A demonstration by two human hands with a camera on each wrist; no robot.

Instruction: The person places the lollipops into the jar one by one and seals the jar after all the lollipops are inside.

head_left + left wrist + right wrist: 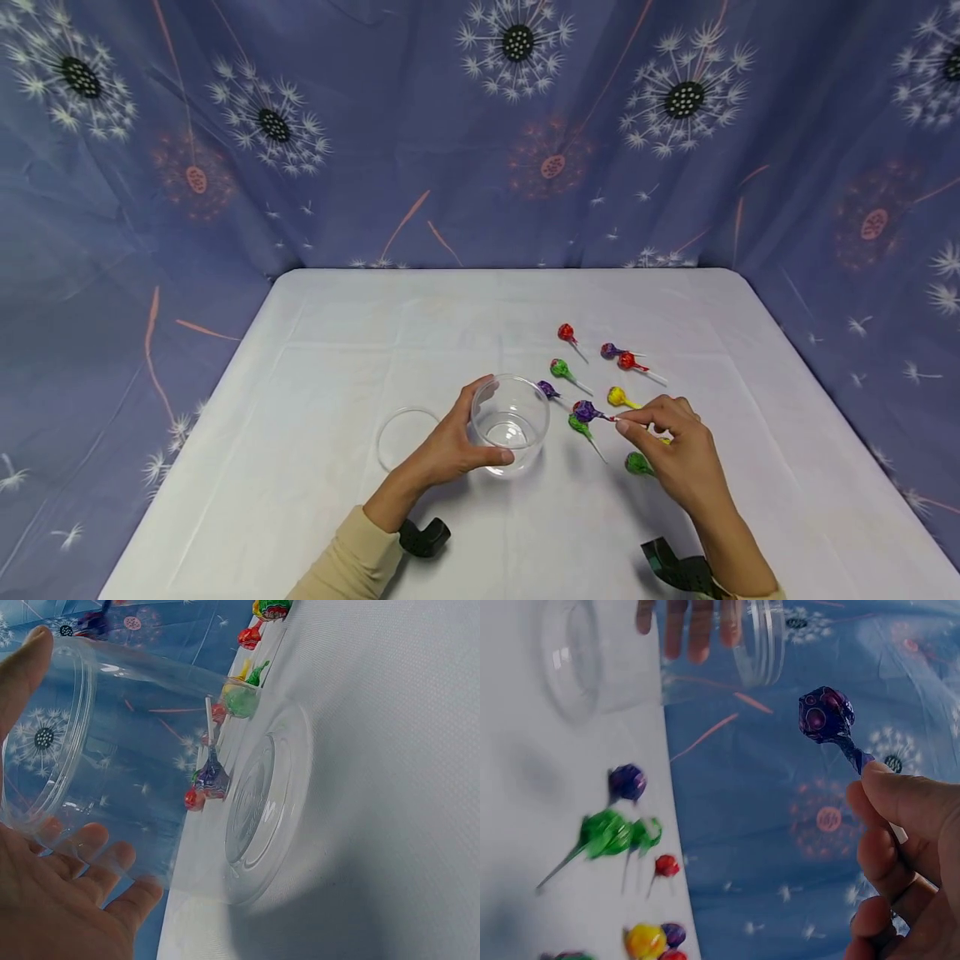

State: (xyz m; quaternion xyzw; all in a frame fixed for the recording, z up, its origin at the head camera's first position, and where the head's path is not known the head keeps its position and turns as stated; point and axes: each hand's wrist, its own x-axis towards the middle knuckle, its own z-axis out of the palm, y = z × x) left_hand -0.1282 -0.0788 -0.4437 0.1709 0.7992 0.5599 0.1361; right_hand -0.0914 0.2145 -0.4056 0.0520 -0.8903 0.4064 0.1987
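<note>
A clear plastic jar (517, 421) with its mouth up is in my left hand (450, 446), fingers and thumb around its side. Inside it I see no lollipop. My right hand (678, 454) pinches the stick of a purple-wrapped lollipop (585, 411), the candy end pointing toward the jar, apart from it. The right wrist view shows this lollipop (825, 715) held up in front of the thumb. Below and around the right hand lie a green lollipop (577, 423), another green one (637, 463) and a yellow one (617, 397).
A clear round lid (381, 437) lies on the white table (337, 358), left of the jar. Farther back are red lollipops (566, 332), a purple one (609, 351) and a green one (559, 367). A blue dandelion-print curtain (420, 167) hangs behind the table.
</note>
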